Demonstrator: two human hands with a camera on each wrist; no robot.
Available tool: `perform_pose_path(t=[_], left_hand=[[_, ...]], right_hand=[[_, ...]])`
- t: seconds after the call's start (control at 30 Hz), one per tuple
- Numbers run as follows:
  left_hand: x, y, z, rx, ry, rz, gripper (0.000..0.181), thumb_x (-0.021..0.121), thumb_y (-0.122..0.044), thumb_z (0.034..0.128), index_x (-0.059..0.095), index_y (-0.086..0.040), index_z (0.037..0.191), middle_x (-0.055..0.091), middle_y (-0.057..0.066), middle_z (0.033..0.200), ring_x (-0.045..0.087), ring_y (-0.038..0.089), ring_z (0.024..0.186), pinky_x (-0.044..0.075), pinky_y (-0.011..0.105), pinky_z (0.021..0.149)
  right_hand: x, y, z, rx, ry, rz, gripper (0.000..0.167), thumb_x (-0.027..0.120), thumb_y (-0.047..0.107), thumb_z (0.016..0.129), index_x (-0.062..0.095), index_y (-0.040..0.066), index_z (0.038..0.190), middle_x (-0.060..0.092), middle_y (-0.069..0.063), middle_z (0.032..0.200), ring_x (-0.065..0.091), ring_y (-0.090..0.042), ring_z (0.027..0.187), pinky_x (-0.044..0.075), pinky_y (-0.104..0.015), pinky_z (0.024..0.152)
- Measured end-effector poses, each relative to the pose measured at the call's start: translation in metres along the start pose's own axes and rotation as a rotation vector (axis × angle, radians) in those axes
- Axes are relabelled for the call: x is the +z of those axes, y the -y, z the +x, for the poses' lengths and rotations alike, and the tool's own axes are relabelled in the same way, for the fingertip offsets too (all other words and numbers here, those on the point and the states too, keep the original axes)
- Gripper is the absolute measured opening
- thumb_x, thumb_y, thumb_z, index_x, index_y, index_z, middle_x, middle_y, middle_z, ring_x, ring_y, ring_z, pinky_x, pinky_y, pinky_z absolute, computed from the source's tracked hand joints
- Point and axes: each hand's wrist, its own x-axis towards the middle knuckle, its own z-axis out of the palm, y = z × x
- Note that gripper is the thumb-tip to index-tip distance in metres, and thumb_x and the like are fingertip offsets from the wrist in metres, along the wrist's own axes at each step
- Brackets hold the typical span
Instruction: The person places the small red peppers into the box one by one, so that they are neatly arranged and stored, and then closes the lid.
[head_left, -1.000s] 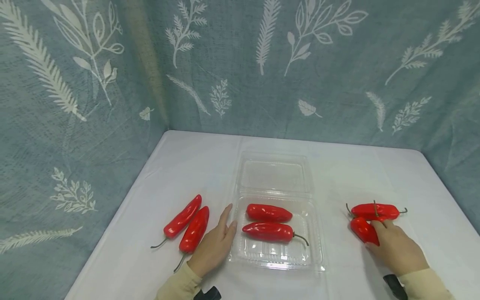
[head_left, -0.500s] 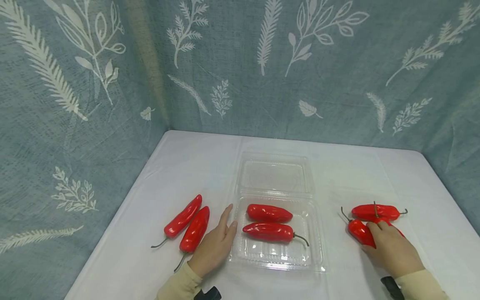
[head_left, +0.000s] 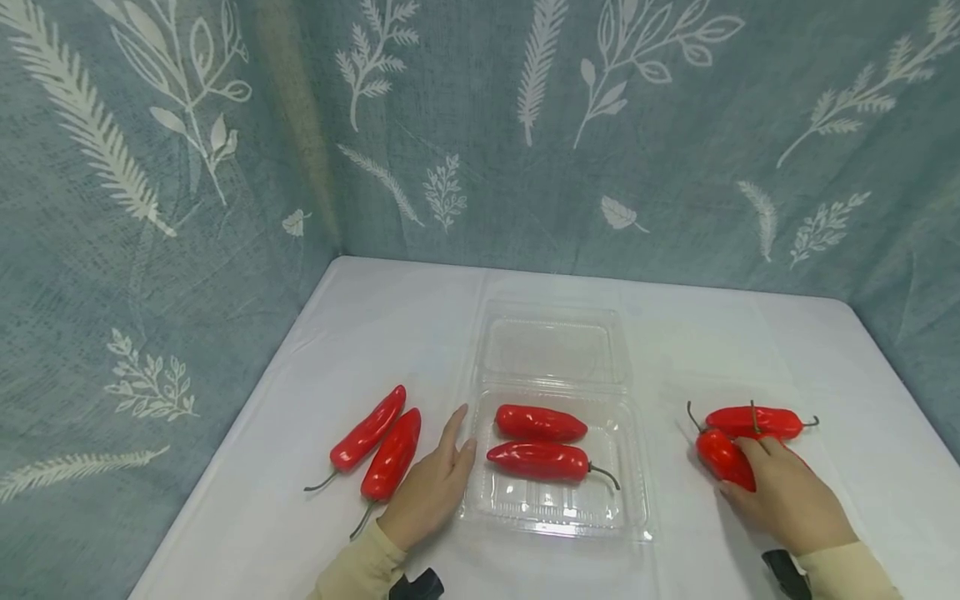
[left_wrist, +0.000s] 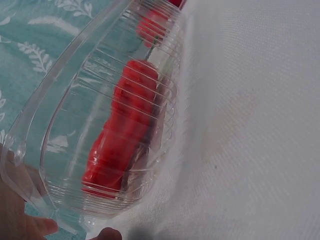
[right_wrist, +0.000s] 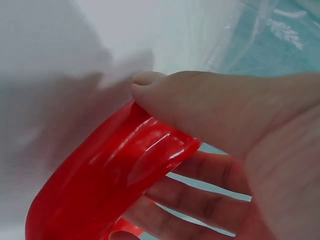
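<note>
On the right, my right hand [head_left: 795, 504] grips a red chili pepper [head_left: 722, 460], thumb on one side and fingers on the other in the right wrist view. Behind it lies another red pepper [head_left: 757, 422]; a further one is mostly hidden beneath the hand. My left hand [head_left: 427, 493], fingers fairly straight, rests at the left edge of an open clear plastic clamshell box [head_left: 517, 507]. Two peppers lie crosswise inside, a back pepper [head_left: 540, 423] and a front pepper [head_left: 538, 462]. In the left wrist view, fingertips [left_wrist: 44, 225] show at the rim.
Left of the left hand lie two more peppers, an outer pepper [head_left: 367, 429] and an inner pepper [head_left: 392, 457]. The box's lid [head_left: 551, 346] lies folded back. A white cloth [head_left: 375, 321] covers the table, with a patterned teal curtain [head_left: 480, 108] behind.
The gripped pepper has shifted slightly, its stem swinging left and then a little back. My right hand has barely moved. The left hand stays at the box edge.
</note>
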Motion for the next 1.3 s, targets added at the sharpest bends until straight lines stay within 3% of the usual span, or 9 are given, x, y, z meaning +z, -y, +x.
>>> perform_pose_path(t=[0.1,0.23,0.57,0.8,1.0,1.3], left_hand=[[-0.001,0.0,0.0,0.006,-0.002,0.006,0.068,0.046,-0.044,0.0978,0.015,-0.021,0.154,0.069,0.01,0.104,0.068,0.03,0.097,0.056,0.051,0.076],[-0.001,0.0,0.001,0.008,-0.001,0.011,0.068,0.046,-0.044,0.0978,0.015,-0.022,0.154,0.068,0.011,0.109,0.067,0.031,0.1,0.055,0.052,0.077],[-0.002,-0.001,0.001,0.008,0.0,0.022,0.067,0.044,-0.043,0.0984,0.014,-0.021,0.154,0.068,0.006,0.097,0.069,0.027,0.092,0.056,0.049,0.075],[0.0,-0.001,0.002,0.015,-0.003,0.022,0.066,0.044,-0.043,0.0987,0.015,-0.02,0.154,0.069,0.009,0.101,0.069,0.028,0.092,0.057,0.049,0.073],[0.0,-0.002,0.001,0.001,-0.005,0.023,0.067,0.044,-0.043,0.0983,0.015,-0.02,0.154,0.068,0.007,0.096,0.069,0.026,0.09,0.057,0.048,0.073],[0.0,-0.001,0.0,-0.008,-0.004,0.029,0.067,0.043,-0.044,0.0985,0.015,-0.021,0.154,0.067,0.004,0.091,0.069,0.024,0.088,0.057,0.047,0.073]], right_hand=[[-0.004,0.004,0.001,0.027,0.022,-0.011,0.067,0.087,0.025,0.065,0.057,-0.009,0.114,0.059,-0.029,0.104,0.058,-0.04,0.09,0.051,-0.058,0.078],[-0.009,0.012,0.001,0.013,-0.013,-0.02,0.067,0.088,0.024,0.063,0.058,-0.008,0.114,0.059,-0.028,0.105,0.058,-0.04,0.09,0.051,-0.058,0.077],[-0.027,0.041,0.002,-0.138,-0.213,0.019,0.059,0.087,0.018,0.066,0.059,-0.004,0.113,0.062,-0.021,0.102,0.059,-0.035,0.089,0.054,-0.054,0.073],[-0.042,0.075,0.005,-0.158,-0.147,0.002,0.063,0.088,0.027,0.066,0.06,0.001,0.116,0.064,-0.015,0.099,0.061,-0.028,0.083,0.056,-0.049,0.07],[-0.048,0.095,0.008,-0.261,-0.168,0.02,0.064,0.088,0.028,0.066,0.06,0.003,0.118,0.065,-0.009,0.099,0.063,-0.023,0.084,0.058,-0.042,0.07],[-0.043,0.119,0.013,-0.397,-0.121,0.047,0.063,0.088,0.026,0.067,0.06,0.009,0.12,0.064,-0.003,0.104,0.063,-0.017,0.088,0.058,-0.036,0.073]])
